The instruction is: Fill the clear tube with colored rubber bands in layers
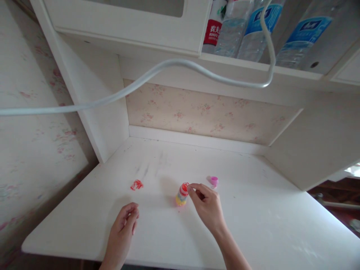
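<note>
A small clear bottle point(181, 196) stands upright on the white table, with yellow contents low down, bluish-grey above and red bits at its mouth. At its rim, the thumb and forefinger of my right hand point(206, 206) are pinched together; whatever is between the fingertips is too small to make out. To the left lies a small loose heap of thin red pieces point(137, 185), which look like strands or tiny bands. Just below that heap, my left hand point(123, 225) rests with its fingers curled in, and nothing shows in it. A pink cap point(214, 181) sits behind my right hand.
The white table point(253, 217) has a side panel at each end and a flowered back wall. Across the upper view runs a white cable point(174, 63). Above, a shelf point(261, 66) holds several plastic water bottles point(261, 28).
</note>
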Demonstrator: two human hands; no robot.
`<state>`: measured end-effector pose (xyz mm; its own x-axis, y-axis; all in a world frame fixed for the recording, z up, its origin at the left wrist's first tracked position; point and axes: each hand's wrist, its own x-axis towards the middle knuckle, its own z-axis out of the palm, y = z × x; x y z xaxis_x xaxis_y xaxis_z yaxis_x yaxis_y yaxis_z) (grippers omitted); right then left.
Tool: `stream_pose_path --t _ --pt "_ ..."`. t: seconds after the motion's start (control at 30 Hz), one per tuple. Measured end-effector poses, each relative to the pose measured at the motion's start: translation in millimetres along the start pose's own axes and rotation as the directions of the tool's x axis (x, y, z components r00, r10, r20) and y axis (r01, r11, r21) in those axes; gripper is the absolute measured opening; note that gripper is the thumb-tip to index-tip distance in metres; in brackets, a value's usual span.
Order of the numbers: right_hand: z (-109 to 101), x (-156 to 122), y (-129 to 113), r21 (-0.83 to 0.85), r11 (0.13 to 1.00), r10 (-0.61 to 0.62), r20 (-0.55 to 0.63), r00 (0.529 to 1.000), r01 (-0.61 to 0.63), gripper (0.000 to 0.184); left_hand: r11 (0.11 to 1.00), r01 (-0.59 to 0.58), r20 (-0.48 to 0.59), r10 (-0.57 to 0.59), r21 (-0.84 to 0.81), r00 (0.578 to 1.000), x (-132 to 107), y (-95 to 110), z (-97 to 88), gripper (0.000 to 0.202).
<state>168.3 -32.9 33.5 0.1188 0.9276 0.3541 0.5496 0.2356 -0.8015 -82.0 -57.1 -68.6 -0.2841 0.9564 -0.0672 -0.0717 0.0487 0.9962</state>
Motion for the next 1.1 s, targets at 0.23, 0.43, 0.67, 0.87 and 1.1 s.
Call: stream_pose_path --t 0.23,0.43,0.67,0.87,1.1 --pt "2.6 6.6 13.7 0.085 0.992 0.084 0.100 0.991 -0.093 0.021 0.999 0.027 -0.031 -0.028 -0.034 0.999 0.8 4.0 5.0 0.046" --pt "-12.2 -3.8 7.7 -0.007 1.000 0.006 0.062 0.998 -0.005 0.027 1.000 0.017 -0.011 -0.017 0.020 1.000 0.8 2.7 3.3 0.042" --pt "-23.8 -2.5 -12.0 -0.426 0.881 -0.059 0.328 0.943 0.204 0.035 0.996 0.016 -0.001 -0.016 0.086 1.000 -0.4 7.0 6.1 0.041" --pt "-24.7 5.7 -19.6 -0.547 0.789 -0.031 0.420 0.907 0.280 0.030 0.998 -0.001 -0.001 0.001 0.064 1.000 -1.5 6.5 5.7 0.039" --pt "-24.3 13.3 -21.4 -0.564 0.792 0.019 0.406 0.914 0.234 0.029 0.998 0.036 -0.026 -0.034 0.057 0.999 -1.0 12.6 7.8 0.041"
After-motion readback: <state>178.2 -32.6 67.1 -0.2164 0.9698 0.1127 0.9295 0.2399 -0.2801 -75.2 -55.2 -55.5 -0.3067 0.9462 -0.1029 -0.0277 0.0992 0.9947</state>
